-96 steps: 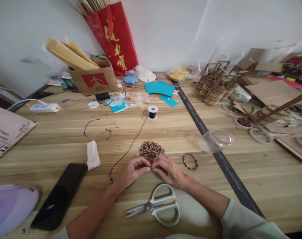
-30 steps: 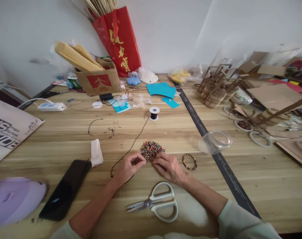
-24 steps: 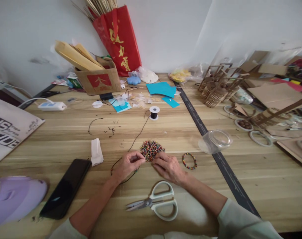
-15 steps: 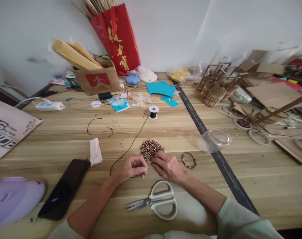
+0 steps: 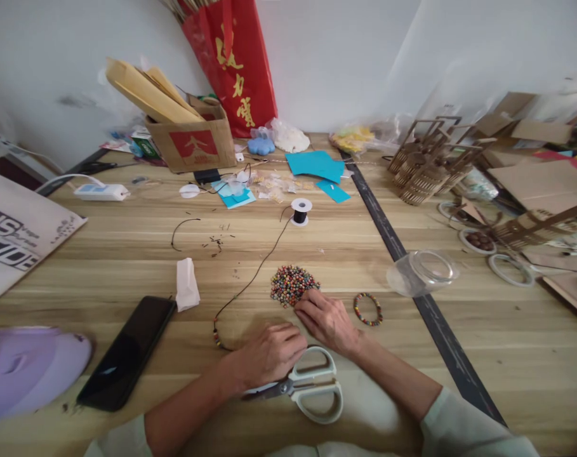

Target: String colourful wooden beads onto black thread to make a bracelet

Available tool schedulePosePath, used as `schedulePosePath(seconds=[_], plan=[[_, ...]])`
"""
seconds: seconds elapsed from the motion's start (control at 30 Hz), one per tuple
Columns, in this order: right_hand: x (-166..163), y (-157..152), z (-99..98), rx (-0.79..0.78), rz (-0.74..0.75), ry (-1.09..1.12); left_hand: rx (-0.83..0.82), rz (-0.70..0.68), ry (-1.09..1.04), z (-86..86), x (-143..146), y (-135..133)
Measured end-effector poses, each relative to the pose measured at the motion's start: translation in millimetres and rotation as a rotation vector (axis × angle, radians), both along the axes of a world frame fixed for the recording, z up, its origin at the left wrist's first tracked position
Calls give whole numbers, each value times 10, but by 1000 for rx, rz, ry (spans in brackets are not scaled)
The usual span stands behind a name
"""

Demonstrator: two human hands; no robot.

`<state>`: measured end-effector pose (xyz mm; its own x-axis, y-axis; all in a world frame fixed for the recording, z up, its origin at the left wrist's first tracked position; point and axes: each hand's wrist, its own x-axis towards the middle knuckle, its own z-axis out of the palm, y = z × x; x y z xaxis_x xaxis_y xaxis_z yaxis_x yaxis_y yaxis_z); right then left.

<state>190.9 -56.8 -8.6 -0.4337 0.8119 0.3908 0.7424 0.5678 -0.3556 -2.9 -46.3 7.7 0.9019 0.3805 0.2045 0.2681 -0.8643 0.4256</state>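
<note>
My left hand (image 5: 268, 355) is curled, knuckles up, just above the blades of the white-handled scissors (image 5: 317, 395). A thin black cord (image 5: 254, 277) runs from a small spool (image 5: 300, 212) down the table, carries a few beads near its bend (image 5: 215, 335) and ends under this hand. My right hand (image 5: 327, 318) lies beside it. Its fingers are held together, their tips at the near edge of a pile of small multicoloured beads (image 5: 292, 284); what they pinch is hidden. A finished bead bracelet (image 5: 368, 309) lies just to the right.
A black phone (image 5: 126, 352), a folded tissue (image 5: 186, 284) and a purple object (image 5: 26, 368) lie to the left. A clear plastic jar (image 5: 421, 271) lies tipped on the dark table seam. Cardboard box (image 5: 193, 143), red bag (image 5: 235, 57), blue paper (image 5: 317, 165) and wooden models (image 5: 426, 168) crowd the back.
My left hand has dropped from beside the bead pile toward me and now sits over the scissors' blades, drawing the cord's beaded end with it. My right hand stays at the pile.
</note>
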Motion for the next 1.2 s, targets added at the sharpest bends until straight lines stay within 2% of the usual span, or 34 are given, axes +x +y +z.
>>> schedulePosePath(seconds=[0.13, 0.27, 0.5, 0.63, 0.83, 1.2], plan=[[-4, -4, -7, 1, -7, -4, -21, 11, -11, 5, 5, 8], [-10, -8, -11, -7, -19, -13, -161, 75, -53, 18, 15, 28], [-1, -4, 21, -33, -13, 28, -494, 366, -213, -13, 7, 156], [20, -3, 17, -55, 22, 166, -635, 475, -304, -11, 13, 234], [29, 23, 39, -68, 89, 385, -750, 492, -335, 11, 16, 290], [18, 23, 67, -116, 117, 446, -820, 483, -349, -1, 7, 316]])
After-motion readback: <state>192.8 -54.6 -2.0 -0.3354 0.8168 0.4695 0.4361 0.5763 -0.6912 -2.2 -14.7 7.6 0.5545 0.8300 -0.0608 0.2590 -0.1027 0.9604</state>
